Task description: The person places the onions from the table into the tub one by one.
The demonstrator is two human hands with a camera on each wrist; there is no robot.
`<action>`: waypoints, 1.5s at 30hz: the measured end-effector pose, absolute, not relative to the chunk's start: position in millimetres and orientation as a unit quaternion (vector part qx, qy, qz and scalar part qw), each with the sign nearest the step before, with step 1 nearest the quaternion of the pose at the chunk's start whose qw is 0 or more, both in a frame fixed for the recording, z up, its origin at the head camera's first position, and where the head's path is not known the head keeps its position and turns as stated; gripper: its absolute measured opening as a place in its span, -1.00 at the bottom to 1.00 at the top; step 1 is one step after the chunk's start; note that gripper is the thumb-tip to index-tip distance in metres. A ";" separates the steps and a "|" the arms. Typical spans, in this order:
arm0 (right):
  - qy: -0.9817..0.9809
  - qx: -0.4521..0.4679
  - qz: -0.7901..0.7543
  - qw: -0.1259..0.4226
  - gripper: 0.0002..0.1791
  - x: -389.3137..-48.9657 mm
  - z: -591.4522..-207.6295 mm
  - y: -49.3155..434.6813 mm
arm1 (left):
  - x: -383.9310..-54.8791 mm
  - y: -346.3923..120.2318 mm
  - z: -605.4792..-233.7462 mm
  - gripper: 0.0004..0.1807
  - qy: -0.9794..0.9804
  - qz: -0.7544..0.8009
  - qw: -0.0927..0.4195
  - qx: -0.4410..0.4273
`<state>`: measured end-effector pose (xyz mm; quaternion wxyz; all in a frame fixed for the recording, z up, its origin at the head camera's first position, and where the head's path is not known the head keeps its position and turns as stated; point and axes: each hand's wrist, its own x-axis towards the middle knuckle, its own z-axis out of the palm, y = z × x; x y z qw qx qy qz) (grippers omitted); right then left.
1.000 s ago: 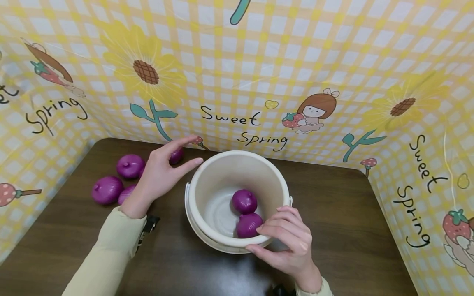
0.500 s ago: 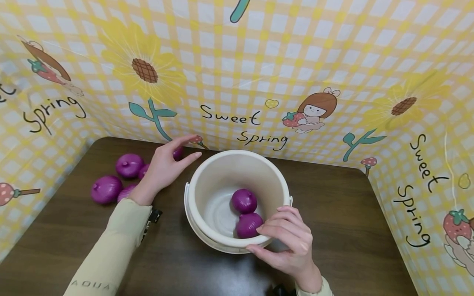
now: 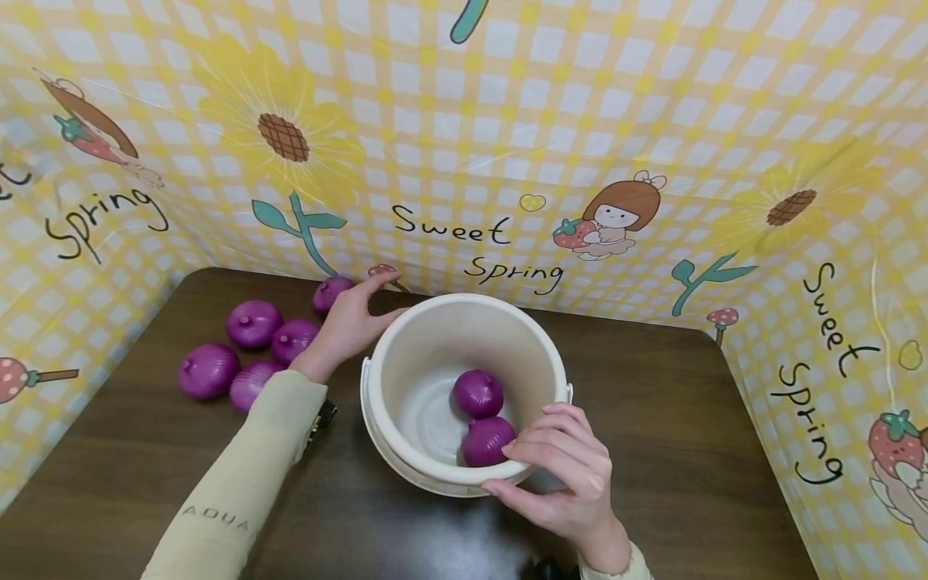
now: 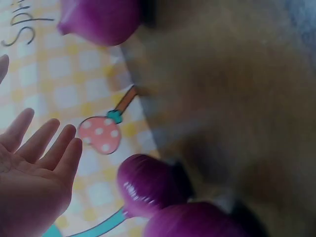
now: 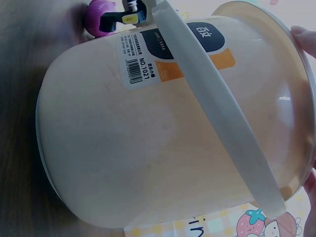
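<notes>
My left hand [image 3: 351,322] holds nothing; its fingers are spread above the table, close to the left rim of a cream plastic bucket [image 3: 395,439]. In the left wrist view the same hand [image 4: 39,173] shows its palm and extended fingers. A purple onion [image 3: 332,295] lies just beyond the left hand, partly covered by it. My right hand [image 3: 569,471] grips the bucket's near right rim between thumb and fingers. Two purple onions rest at the bottom of the bucket, one onion [image 3: 478,394] behind the other onion [image 3: 488,441].
Several more onions, among them one onion [image 3: 209,371] at the far left, lie grouped on the dark wooden table [image 3: 674,419]. A white handle [image 5: 222,113] hangs down the bucket's outside. A yellow checked cloth [image 3: 464,121] walls the back and sides.
My left hand has moved right toward the bucket, uncovering onions behind it. The right hand, the bucket and the two onions inside it have stayed put.
</notes>
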<state>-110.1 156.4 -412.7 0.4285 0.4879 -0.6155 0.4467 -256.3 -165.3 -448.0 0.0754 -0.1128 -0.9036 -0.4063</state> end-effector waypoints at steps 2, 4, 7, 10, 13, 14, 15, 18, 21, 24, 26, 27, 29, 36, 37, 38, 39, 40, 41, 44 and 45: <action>-0.616 0.488 0.446 0.428 -0.66 -110.0 -413.0 156.4 | -257.9 -164.3 -453.1 -0.27 -0.906 -0.403 0.066 -0.107; -0.617 0.488 0.446 0.427 -0.66 -109.9 -413.2 156.5 | -258.9 -163.1 -458.2 -0.25 -0.907 -0.404 0.060 -0.103; -0.619 0.488 0.446 0.424 -0.65 -109.6 -413.5 156.7 | -260.0 -161.7 -465.2 -0.22 -0.908 -0.403 0.055 -0.097; -0.618 0.488 0.446 0.424 -0.65 -110.0 -413.6 156.6 | -261.5 -160.2 -471.2 -0.21 -0.906 -0.409 0.048 -0.092; -0.618 0.489 0.446 0.425 -0.65 -110.3 -413.5 156.4 | -262.9 -159.0 -474.9 -0.22 -0.902 -0.421 0.040 -0.091; -0.619 0.488 0.446 0.423 -0.65 -110.0 -413.4 156.6 | -263.4 -158.8 -475.8 -0.22 -0.901 -0.424 0.039 -0.090; -0.620 0.488 0.446 0.423 -0.65 -109.6 -413.3 156.8 | -263.6 -158.6 -476.3 -0.23 -0.900 -0.425 0.038 -0.090; -0.622 0.487 0.446 0.421 -0.65 -109.2 -413.0 157.0 | -263.8 -158.6 -477.5 -0.30 -0.897 -0.431 0.032 -0.093; -0.620 0.488 0.446 0.422 -0.65 -109.8 -412.6 156.6 | -263.2 -159.0 -478.3 -0.40 -0.893 -0.439 0.020 -0.100; -0.617 0.489 0.447 0.425 -0.65 -111.2 -412.3 155.9 | -262.2 -160.5 -479.7 -0.50 -0.889 -0.444 0.005 -0.113; -0.618 0.488 0.447 0.425 -0.65 -111.0 -412.2 156.3 | -261.5 -161.5 -481.2 -0.55 -0.889 -0.441 -0.002 -0.125; -0.617 0.488 0.447 0.425 -0.65 -111.0 -412.2 156.3 | -260.9 -162.2 -481.8 -0.57 -0.889 -0.438 -0.004 -0.132; -0.619 0.487 0.446 0.425 -0.66 -110.6 -412.3 156.8 | -259.5 -163.6 -483.4 -0.60 -0.888 -0.435 -0.014 -0.147; -0.621 0.485 0.446 0.425 -0.66 -109.7 -413.2 157.6 | -255.9 -165.4 -484.5 -0.53 -0.889 -0.429 -0.052 -0.151; -0.621 0.485 0.445 0.426 -0.66 -109.9 -413.3 157.5 | -255.7 -165.5 -484.3 -0.52 -0.890 -0.426 -0.052 -0.155; -0.620 0.485 0.446 0.427 -0.66 -110.0 -413.5 157.5 | -255.5 -165.2 -484.0 -0.51 -0.890 -0.425 -0.053 -0.157; -0.620 0.484 0.446 0.427 -0.65 -109.9 -413.6 157.6 | -255.3 -164.9 -483.7 -0.51 -0.890 -0.424 -0.054 -0.160; -0.620 0.484 0.446 0.427 -0.65 -110.0 -413.8 157.5 | -255.2 -164.7 -483.7 -0.52 -0.889 -0.425 -0.055 -0.164; -0.621 0.483 0.446 0.426 -0.65 -109.6 -413.8 157.8 | -255.1 -164.5 -484.1 -0.53 -0.888 -0.424 -0.054 -0.167; -0.624 0.482 0.448 0.422 -0.66 -108.3 -414.1 158.7 | -254.9 -164.2 -486.2 -0.57 -0.886 -0.424 -0.050 -0.180; -0.625 0.481 0.448 0.421 -0.66 -107.8 -414.1 159.0 | -254.9 -164.0 -487.1 -0.59 -0.885 -0.424 -0.048 -0.186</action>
